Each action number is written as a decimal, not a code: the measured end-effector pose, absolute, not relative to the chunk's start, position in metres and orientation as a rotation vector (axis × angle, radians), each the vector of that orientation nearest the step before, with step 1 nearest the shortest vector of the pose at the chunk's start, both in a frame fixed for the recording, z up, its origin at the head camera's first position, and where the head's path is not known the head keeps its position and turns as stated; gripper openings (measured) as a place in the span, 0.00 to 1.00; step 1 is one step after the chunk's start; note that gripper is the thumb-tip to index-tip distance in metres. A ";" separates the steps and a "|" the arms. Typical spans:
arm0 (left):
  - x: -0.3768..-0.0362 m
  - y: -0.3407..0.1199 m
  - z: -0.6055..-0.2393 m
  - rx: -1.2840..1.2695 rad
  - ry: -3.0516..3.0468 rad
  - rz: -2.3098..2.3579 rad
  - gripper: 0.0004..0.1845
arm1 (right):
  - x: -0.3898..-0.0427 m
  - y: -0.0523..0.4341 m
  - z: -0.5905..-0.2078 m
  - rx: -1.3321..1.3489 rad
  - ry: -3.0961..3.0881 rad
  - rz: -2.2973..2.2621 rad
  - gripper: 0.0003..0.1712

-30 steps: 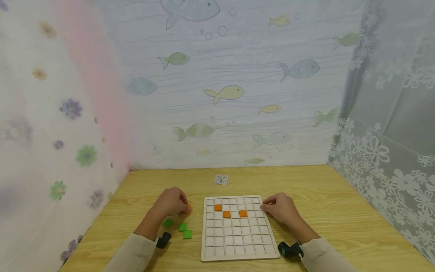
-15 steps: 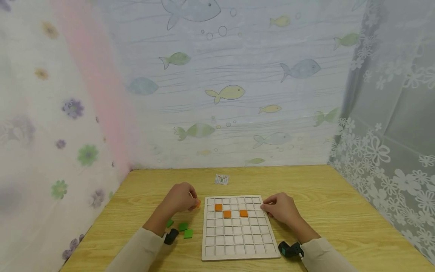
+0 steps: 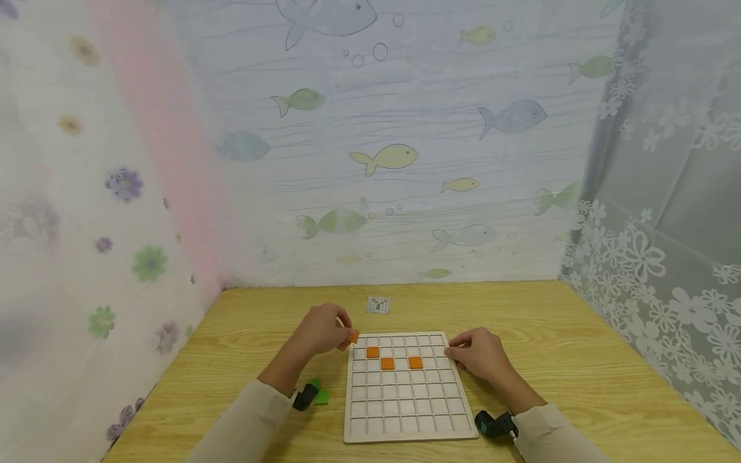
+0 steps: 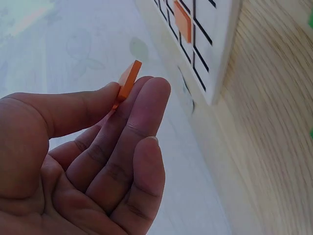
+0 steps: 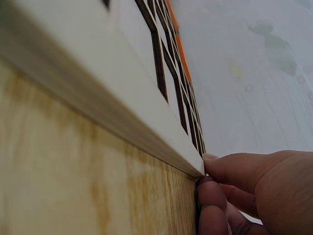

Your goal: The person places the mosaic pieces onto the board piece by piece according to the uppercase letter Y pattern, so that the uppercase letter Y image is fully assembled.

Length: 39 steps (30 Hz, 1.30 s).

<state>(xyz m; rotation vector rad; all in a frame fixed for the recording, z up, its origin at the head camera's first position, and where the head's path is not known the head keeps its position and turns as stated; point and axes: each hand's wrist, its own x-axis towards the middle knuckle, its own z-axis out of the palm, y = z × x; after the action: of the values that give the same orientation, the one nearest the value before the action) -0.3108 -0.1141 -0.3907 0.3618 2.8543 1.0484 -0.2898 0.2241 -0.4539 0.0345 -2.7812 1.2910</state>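
Between thumb and fingers, my left hand pinches an orange square tile just over the far left corner of a white gridded board. The left wrist view shows that tile on edge, gripped by the thumb tip. My right hand holds the board's right edge near its far corner, thumb on the rim and the other fingers curled at the side, as the right wrist view shows. Three orange tiles lie in the board's cells: a left one, a middle one and a right one.
Green tiles lie left of the board, partly hidden by the left wrist's black device. Beyond the board is a small printed grid card. Another black device sits at the right wrist. Patterned curtains surround the wooden table.
My left hand has carried the orange tile right and away from me, from the table left of the board to its far left corner. The right hand has stayed on the board's edge.
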 end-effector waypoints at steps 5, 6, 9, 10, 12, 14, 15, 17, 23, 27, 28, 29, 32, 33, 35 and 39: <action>-0.311 -0.102 -0.387 0.396 2.825 1.124 0.05 | -0.289 0.224 -0.453 0.036 -2.786 1.286 0.08; -0.311 -0.100 -0.386 0.403 2.827 1.126 0.05 | -0.289 0.225 -0.453 0.035 -2.788 1.284 0.08; -0.312 -0.092 -0.385 0.422 2.836 1.134 0.05 | -0.289 0.226 -0.453 0.033 -2.791 1.279 0.08; -0.312 -0.090 -0.384 0.429 2.838 1.139 0.05 | -0.289 0.226 -0.453 0.033 -2.791 1.279 0.08; -0.313 -0.086 -0.384 0.442 2.837 1.160 0.05 | -0.289 0.226 -0.454 0.033 -2.790 1.279 0.08; -0.314 -0.081 -0.384 0.454 2.829 1.181 0.05 | -0.290 0.226 -0.454 0.034 -2.786 1.283 0.08; -0.314 -0.078 -0.385 0.457 2.833 1.179 0.05 | -0.290 0.227 -0.455 0.034 -2.788 1.281 0.08; -0.314 -0.073 -0.386 0.457 2.847 1.164 0.04 | -0.291 0.226 -0.456 0.033 -2.788 1.281 0.08; -0.315 -0.055 -0.393 0.441 2.927 1.098 0.05 | -0.291 0.225 -0.456 0.031 -2.785 1.281 0.08; -0.314 -0.045 -0.397 0.464 2.938 1.091 0.06 | -0.291 0.225 -0.456 0.034 -2.787 1.277 0.08; -0.314 -0.043 -0.398 0.466 2.938 1.084 0.06 | -0.291 0.225 -0.456 0.034 -2.788 1.277 0.08; -0.314 -0.041 -0.398 0.468 2.934 1.080 0.06 | -0.291 0.225 -0.456 0.035 -2.789 1.276 0.08; -0.313 -0.036 -0.399 0.473 2.928 1.066 0.05 | -0.291 0.224 -0.455 0.037 -2.790 1.280 0.08; -0.313 -0.035 -0.400 0.474 2.927 1.064 0.05 | -0.291 0.224 -0.455 0.036 -2.790 1.282 0.08; -0.313 -0.032 -0.400 0.475 2.925 1.058 0.05 | -0.291 0.225 -0.455 0.035 -2.791 1.283 0.08; -0.314 -0.026 -0.402 0.488 2.914 1.065 0.05 | -0.290 0.225 -0.454 0.032 -2.795 1.278 0.09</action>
<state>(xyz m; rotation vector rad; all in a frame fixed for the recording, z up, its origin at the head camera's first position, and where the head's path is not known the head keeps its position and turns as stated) -0.3139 -0.0262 -0.4020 0.4879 2.9136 1.0648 -0.2899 0.2249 -0.4542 0.0321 -2.7951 1.2777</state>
